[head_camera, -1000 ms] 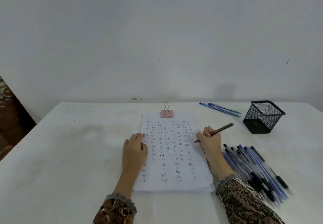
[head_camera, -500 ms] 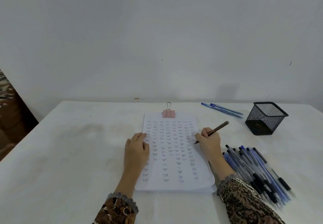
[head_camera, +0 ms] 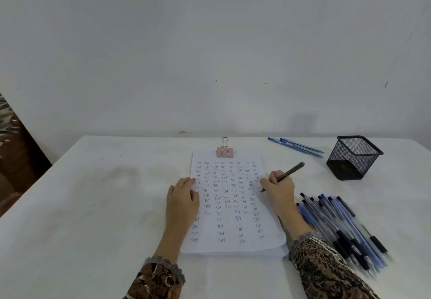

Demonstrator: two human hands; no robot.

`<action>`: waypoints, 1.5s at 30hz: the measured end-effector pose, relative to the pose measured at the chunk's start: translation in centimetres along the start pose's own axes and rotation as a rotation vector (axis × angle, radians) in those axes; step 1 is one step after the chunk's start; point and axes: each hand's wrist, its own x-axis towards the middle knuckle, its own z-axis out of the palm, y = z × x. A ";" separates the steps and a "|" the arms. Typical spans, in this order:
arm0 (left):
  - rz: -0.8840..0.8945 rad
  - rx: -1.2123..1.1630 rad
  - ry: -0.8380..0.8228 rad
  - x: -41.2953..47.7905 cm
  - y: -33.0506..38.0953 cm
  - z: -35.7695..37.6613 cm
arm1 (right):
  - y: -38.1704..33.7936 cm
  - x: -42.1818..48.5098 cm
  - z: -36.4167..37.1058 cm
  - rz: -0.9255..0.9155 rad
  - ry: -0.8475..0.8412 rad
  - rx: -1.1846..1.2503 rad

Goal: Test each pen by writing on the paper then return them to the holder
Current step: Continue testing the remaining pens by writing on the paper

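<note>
One white table [head_camera: 93, 205] bearing paper [head_camera: 231, 205] abuts a wall [head_camera: 210, 42].

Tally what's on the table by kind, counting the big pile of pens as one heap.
Mesh holder: 1
Binder clip: 1
Paper stack: 1
Blue pens lying apart: 2
Pen in the right hand: 1
Pen heap: 1
Total: 7
</note>
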 end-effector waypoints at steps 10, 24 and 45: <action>0.016 0.004 0.007 -0.1 0.0 0.0 | 0.1 0.5 -0.2 0.058 -0.045 0.071; 0.039 0.020 0.031 0.0 0.0 0.1 | 0.5 0.8 -0.4 0.125 -0.126 0.328; 0.004 0.019 -0.015 0.0 0.2 -0.2 | 0.5 0.4 -0.2 0.047 -0.132 0.119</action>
